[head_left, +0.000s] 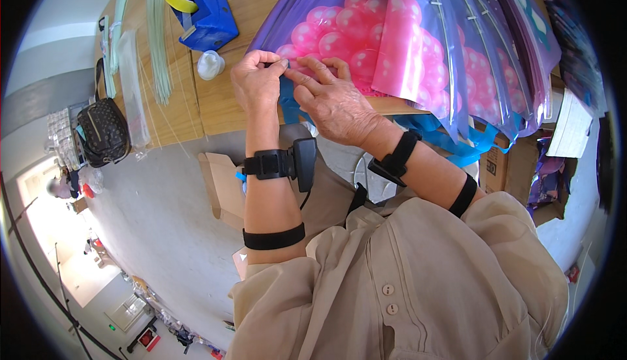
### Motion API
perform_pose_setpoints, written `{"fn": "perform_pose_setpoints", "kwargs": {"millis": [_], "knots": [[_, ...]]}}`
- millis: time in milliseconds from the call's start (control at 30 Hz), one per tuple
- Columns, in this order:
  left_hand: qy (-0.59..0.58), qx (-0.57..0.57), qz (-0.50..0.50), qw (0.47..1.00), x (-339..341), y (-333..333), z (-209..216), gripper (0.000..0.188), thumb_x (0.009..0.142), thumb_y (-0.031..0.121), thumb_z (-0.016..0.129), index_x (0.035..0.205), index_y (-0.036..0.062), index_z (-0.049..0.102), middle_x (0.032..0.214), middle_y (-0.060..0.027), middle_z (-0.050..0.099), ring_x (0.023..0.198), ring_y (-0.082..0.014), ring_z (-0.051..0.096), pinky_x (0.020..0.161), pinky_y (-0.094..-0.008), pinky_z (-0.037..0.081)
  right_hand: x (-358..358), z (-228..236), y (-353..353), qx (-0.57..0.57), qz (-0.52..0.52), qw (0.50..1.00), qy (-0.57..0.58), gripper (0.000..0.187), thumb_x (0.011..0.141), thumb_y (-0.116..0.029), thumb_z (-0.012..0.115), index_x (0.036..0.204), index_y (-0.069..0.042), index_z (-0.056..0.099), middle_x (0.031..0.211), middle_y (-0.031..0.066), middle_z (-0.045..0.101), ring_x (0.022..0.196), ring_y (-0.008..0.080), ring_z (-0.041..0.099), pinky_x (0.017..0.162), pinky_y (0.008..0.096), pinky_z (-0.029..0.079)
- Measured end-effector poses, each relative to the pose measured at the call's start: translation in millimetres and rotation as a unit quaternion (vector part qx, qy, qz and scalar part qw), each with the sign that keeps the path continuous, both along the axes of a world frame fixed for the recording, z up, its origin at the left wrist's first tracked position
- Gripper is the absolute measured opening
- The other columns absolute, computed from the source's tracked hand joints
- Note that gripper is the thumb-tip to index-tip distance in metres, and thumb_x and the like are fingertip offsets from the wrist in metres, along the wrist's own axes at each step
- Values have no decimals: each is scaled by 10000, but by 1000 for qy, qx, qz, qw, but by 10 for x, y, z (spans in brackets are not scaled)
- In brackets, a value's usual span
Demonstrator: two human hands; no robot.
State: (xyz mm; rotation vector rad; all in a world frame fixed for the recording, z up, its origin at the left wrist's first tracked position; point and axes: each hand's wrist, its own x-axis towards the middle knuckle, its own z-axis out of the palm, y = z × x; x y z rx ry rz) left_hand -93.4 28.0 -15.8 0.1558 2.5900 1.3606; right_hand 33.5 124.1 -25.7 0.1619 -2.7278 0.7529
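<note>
A glossy purple plastic sheet (pixel 336 42), printed with pink balls, spreads over the table and drapes past its front edge in folds. At the sheet's left corner my left hand (pixel 258 84) is closed, thumb and forefinger pinching a small dark piece (pixel 268 65) whose kind I cannot make out. My right hand (pixel 339 105) lies just beside it, fingers bent over the sheet's edge, forefinger reaching to the left fingertips. The right hand seems to grip that edge; its thumb is mostly hidden. Thin pale rods held by small white pieces run along the folds.
A blue tape dispenser (pixel 212 11) with a yellow roll stands back left on the wooden table (pixel 228 102), near a small white cup (pixel 210 65). Bundled pale green rods (pixel 157 40) lie farther left. A dark patterned bag (pixel 102 131) hangs by the table's left edge. Cardboard boxes (pixel 225 187) sit below.
</note>
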Motion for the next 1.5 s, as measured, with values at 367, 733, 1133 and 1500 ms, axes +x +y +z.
{"fn": "perform_pose_setpoints", "kwargs": {"millis": [367,733,1133,1500], "knots": [[55,-162,-3,985,-75,55,133,381,644,299,796,624,12,547,623,-92,598,571,-186,567,522,-353,432,11,-30,6,-3,1,1000,6,270,753,-111,591,1005,-18,563,1296,139,504,1274,334,371,1014,541,278],[37,-61,-36,997,484,-284,146,245,785,187,697,742,-36,603,586,-84,518,534,-167,480,534,-319,399,368,46,101,-147,57,985,73,321,623,-1,689,886,-13,506,1118,157,571,1078,343,513,858,442,410],[140,59,-35,988,1007,-208,465,74,800,55,653,827,-4,616,631,-80,543,545,-146,511,527,-274,423,618,-9,-265,-185,175,949,-187,186,819,-105,564,938,5,472,810,190,578,765,388,584,645,466,460],[258,172,-494,812,1826,424,731,90,789,59,609,878,48,615,904,-121,628,825,-313,605,695,-402,469,546,-23,-404,-238,59,911,-331,238,875,-227,585,984,-38,491,754,229,589,725,430,563,611,466,436]]}}
